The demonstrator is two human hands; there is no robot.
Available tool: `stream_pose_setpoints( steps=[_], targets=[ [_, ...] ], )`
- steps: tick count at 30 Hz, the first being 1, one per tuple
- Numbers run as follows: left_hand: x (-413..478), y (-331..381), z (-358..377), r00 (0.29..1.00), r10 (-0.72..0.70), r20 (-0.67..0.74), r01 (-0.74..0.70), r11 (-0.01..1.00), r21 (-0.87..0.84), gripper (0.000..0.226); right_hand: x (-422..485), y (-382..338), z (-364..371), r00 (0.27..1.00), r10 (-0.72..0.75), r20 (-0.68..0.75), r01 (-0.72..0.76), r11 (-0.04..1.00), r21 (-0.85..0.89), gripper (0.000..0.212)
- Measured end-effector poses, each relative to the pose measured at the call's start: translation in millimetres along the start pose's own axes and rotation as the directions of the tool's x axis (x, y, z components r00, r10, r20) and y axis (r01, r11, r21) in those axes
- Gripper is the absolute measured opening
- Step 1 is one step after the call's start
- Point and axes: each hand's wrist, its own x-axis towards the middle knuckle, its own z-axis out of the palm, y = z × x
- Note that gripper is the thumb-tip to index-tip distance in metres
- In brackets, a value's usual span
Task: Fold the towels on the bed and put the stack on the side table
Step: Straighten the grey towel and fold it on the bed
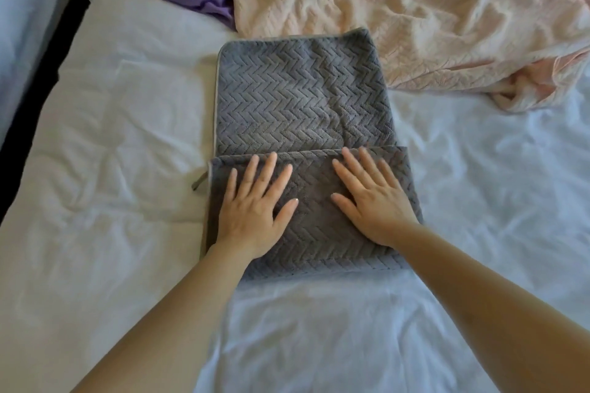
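While fingers spread flat, left hand (pixel 255 210) and right hand (pixel 372 201) press folded grey towel (pixel 303 99)

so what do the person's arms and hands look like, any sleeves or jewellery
Both are bare. The left arm and right arm show no sleeve up to the frame's edge. The left hand and right hand wear no gloves, rings, watch or bracelet that can be seen. The nails look short and unpainted.
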Motion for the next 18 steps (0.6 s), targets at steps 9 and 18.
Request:
stream_pose_setpoints(
  steps=[9, 18],
  targets=[
    [-19.5, -28.6, 4.8, 0.915, -0.400, 0.056, 0.403, 0.899, -0.169, 0.071, -26.3, 41.4, 3.2, 0.905, 0.422, 0.047, -0.408, 0.833, 0.374, 0.061],
    [-103.0, -21.5, 3.3, 0.724, -0.649, 0.234, 0.596, 0.418, -0.686, 0.028, -104.8, 31.6, 1.3, 0.769, 0.463, 0.442, -0.547, 0.117, 0.829, 0.047]
  ],
)
